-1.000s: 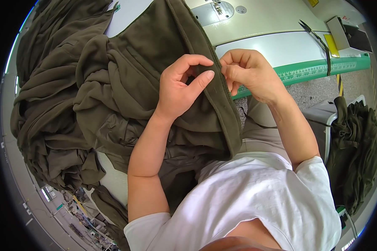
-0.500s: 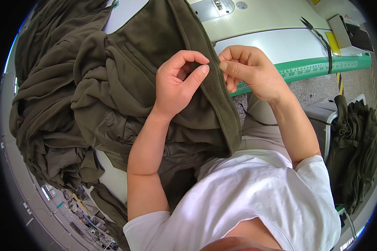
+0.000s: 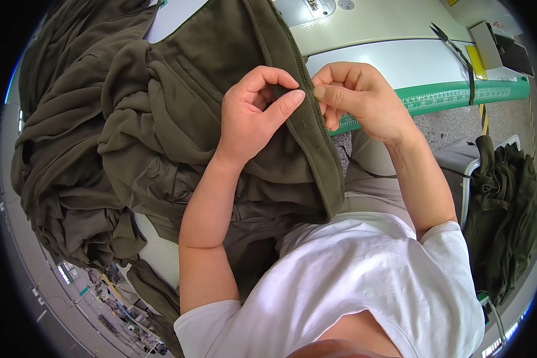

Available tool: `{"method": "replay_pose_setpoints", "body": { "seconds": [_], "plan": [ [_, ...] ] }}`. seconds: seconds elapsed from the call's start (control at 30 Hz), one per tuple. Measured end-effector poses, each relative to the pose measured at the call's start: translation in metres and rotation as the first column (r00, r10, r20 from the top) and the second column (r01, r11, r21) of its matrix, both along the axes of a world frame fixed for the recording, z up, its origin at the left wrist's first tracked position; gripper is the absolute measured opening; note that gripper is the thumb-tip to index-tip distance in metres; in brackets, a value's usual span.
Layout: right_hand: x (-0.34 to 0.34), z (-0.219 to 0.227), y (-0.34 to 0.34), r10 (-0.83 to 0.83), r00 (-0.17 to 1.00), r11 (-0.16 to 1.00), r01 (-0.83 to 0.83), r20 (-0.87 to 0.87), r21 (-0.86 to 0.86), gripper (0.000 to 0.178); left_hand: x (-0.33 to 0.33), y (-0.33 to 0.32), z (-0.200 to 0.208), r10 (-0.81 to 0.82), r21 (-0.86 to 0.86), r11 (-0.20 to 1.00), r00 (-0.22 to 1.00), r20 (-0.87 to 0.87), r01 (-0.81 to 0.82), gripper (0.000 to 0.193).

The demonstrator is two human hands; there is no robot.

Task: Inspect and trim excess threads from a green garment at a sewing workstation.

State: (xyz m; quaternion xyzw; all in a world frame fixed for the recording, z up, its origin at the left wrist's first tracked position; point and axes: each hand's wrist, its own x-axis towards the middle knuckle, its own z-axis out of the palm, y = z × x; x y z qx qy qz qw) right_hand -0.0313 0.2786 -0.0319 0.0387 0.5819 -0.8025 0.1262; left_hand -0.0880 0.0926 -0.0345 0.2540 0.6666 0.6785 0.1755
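Observation:
A dark olive garment of soft cloth spreads over the work surface and down toward my lap, its stitched band running along the right side. My left hand lies over the cloth, thumb and forefinger closed on this band from its inner side. At the band's outer edge, my right hand pinches the cloth between thumb and bent fingers. Both sets of fingertips meet near the same spot, a small gap apart. Whether anything small sits between them is hidden.
Along the table's front runs a green ruler strip. Dark thread snips lie behind it, beside a yellow card and an open box. A metal machine plate is at the top. More olive cloth hangs over a grey bin at right.
My left thumb has shifted slightly right and up along the band. Both hands and the cloth sit marginally higher; the grip looks the same.

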Motion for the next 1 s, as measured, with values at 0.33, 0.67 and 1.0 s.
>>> {"method": "replay_pose_setpoints", "body": {
  "seconds": [0.33, 0.67, 1.0],
  "plan": [
    [0.001, -0.001, -0.002, 0.036, 0.999, 0.999, -0.036, -0.003, 0.030, 0.017, -0.001, 0.000, -0.002, 0.002, -0.021, 1.000, 1.000, -0.024, -0.002, 0.011],
    [0.053, -0.011, -0.055, 0.035, 0.886, 0.801, 0.252, -0.463, 0.543, 0.062, -0.012, -0.006, -0.002, -0.034, -0.136, 0.990, 0.999, 0.029, 0.038, 0.008],
    [0.054, -0.022, -0.065, 0.127, 0.778, 0.736, 0.342, -0.616, 0.585, 0.067, -0.011, -0.003, -0.001, 0.055, -0.169, 0.985, 0.979, 0.196, -0.022, 0.016]
  ]
}}
